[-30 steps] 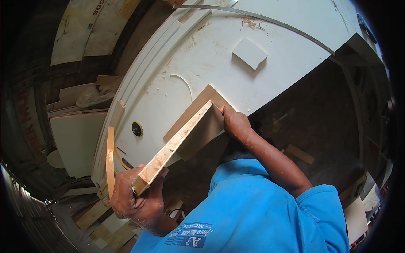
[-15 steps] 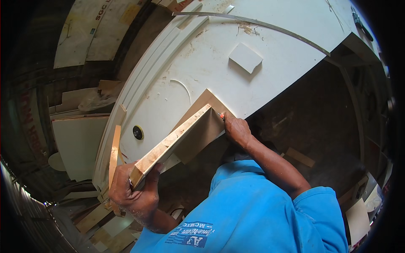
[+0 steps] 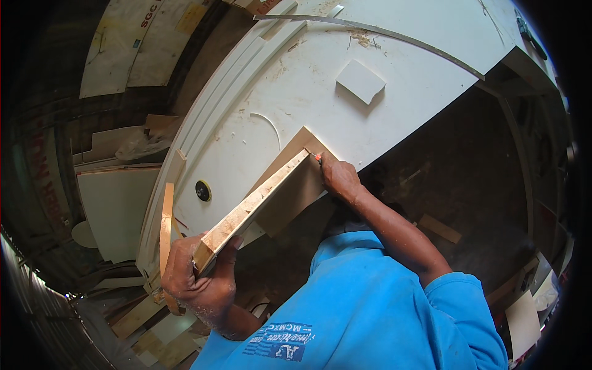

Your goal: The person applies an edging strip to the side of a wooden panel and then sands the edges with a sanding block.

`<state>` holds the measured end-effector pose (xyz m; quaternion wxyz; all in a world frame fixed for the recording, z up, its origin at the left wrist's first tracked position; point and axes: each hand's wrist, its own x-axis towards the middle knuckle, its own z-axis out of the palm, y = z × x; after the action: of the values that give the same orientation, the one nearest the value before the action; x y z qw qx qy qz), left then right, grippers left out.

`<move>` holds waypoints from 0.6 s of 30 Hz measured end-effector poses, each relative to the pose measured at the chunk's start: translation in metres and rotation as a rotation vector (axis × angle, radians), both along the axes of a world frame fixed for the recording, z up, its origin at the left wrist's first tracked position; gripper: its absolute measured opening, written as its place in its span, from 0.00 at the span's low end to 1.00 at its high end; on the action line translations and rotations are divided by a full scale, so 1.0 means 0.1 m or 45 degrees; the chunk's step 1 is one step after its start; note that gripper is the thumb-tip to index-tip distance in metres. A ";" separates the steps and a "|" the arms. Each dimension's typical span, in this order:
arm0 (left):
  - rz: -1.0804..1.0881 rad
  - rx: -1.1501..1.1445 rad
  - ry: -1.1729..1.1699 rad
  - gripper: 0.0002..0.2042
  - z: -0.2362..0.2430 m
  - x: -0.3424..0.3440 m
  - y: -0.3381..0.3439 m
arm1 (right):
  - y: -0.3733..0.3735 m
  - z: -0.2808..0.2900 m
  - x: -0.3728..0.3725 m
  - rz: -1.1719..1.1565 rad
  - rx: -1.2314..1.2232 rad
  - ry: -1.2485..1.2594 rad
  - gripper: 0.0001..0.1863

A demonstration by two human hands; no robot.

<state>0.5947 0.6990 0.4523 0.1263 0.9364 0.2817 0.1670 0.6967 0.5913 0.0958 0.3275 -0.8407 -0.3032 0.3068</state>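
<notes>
A wooden board (image 3: 256,200) stands on its edge, its pale raw edge facing up. Around its near end my left hand (image 3: 200,277) is closed, thumb on one face and fingers on the other. At the far end, my right hand (image 3: 340,177) is closed on a small tool (image 3: 317,157) with a red-orange part. Its thin dark tip meets the board's far corner; the fist hides the rest, so its exact kind cannot be made out. Under the board lies a flat brown panel (image 3: 304,137), partly overhanging the table edge. A yellowish edging strip (image 3: 166,222) hangs beside my left hand.
The white worktable (image 3: 296,80) carries a white offcut (image 3: 361,81), a round black pad (image 3: 203,190), a long metal strip (image 3: 370,29) and wood dust. Long white strips (image 3: 246,68) line its left side. Leaning panels (image 3: 117,209) stand at left; a wood scrap (image 3: 439,228) lies on the floor.
My right hand has shifted slightly left and up, bringing the tool's tip against the board's far corner. My left hand keeps its hold on the near end.
</notes>
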 end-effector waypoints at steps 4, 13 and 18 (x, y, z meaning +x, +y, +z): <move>-0.022 0.034 0.027 0.20 0.00 0.01 -0.01 | 0.02 0.00 -0.02 0.045 -0.056 -0.120 0.06; 0.008 0.110 -0.004 0.19 -0.05 0.00 -0.09 | 0.01 0.03 -0.01 0.010 -0.072 -0.070 0.08; 0.018 0.134 -0.012 0.19 -0.06 0.00 -0.12 | -0.06 0.06 -0.05 0.041 -0.170 -0.118 0.08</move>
<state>0.5950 0.6867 0.4464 0.0770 0.9389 0.2785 0.1869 0.6921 0.5854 0.1021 0.2515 -0.8689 -0.3105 0.2922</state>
